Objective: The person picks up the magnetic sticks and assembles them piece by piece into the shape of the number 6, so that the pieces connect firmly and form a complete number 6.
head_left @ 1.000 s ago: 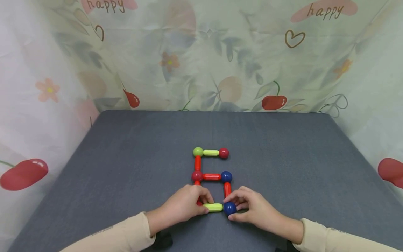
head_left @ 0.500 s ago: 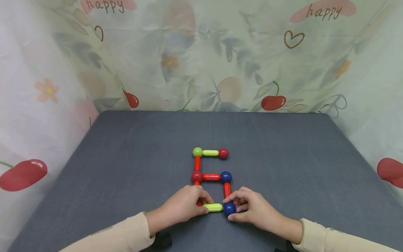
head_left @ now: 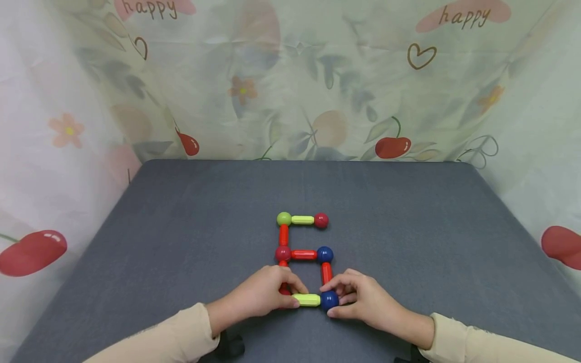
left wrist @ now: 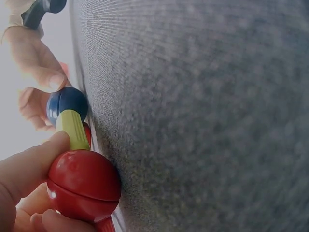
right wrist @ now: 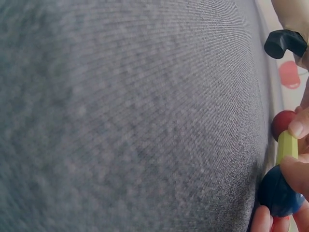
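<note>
My left hand [head_left: 260, 292] pinches the near yellow-green rod [head_left: 309, 300] by its left end, between thumb and fingers. The red ball [left wrist: 84, 181] at that end is mostly covered by the hand in the head view. On the other side my right hand [head_left: 374, 305] holds the near blue ball [head_left: 329, 301] between thumb and fingers. Rod and blue ball touch. A red rod [head_left: 327, 273] runs from this ball to another blue ball [head_left: 325, 254]. Beyond my left hand, a second red ball [head_left: 283, 253] and a red rod [head_left: 304, 254] continue the flat figure.
At the far end of the figure are a green ball [head_left: 284, 219], another yellow-green rod [head_left: 302, 220] and a third red ball [head_left: 321, 220]. Everything lies on a dark grey cloth-covered table [head_left: 204, 212]. A printed curtain [head_left: 299, 75] stands behind and at both sides.
The small gap between the near yellow-green rod and the blue ball has closed. Both hands keep their grip and have barely moved.
</note>
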Demonstrator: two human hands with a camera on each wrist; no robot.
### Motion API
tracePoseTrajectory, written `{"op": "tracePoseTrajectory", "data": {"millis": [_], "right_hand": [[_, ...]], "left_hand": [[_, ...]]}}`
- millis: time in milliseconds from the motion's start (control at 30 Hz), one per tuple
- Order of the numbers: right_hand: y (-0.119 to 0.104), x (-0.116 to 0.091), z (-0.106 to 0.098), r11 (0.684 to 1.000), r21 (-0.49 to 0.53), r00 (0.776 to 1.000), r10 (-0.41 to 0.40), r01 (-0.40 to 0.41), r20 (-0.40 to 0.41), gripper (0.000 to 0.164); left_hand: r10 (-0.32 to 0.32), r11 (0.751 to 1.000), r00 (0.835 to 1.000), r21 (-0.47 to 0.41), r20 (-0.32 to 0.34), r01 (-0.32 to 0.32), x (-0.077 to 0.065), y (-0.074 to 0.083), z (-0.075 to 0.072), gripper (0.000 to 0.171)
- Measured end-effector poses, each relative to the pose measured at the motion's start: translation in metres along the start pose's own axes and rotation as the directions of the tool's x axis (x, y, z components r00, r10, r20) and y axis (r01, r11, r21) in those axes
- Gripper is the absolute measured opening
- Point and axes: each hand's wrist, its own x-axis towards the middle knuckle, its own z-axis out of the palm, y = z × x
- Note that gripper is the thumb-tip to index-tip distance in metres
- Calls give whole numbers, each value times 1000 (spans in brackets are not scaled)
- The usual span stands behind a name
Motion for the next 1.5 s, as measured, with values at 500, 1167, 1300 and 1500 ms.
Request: {"op": "tracePoseTrajectory", "data": {"millis": [500,1167,1300,1500], "right_hand": [[-1,1,0,1000,3,1000,13,-13,-1,35],[-13,21,-12,993,-110,999,49,-47,12,20],[-16,28,-11,988,-152,1000,27,-25,10,15],[-19,31,-11,982,-190,1000,17,-16,5,15]], "left_hand": [[-40,999,999,0,14,40,0,1,0,18],[-24,1000,1000,3,2,24,1,0,1,17],[-16,1000,1000,3,-4,16,1,-1,1,17],[-13,1000,1000,-3,-6,13,1,0,0,16]]}}
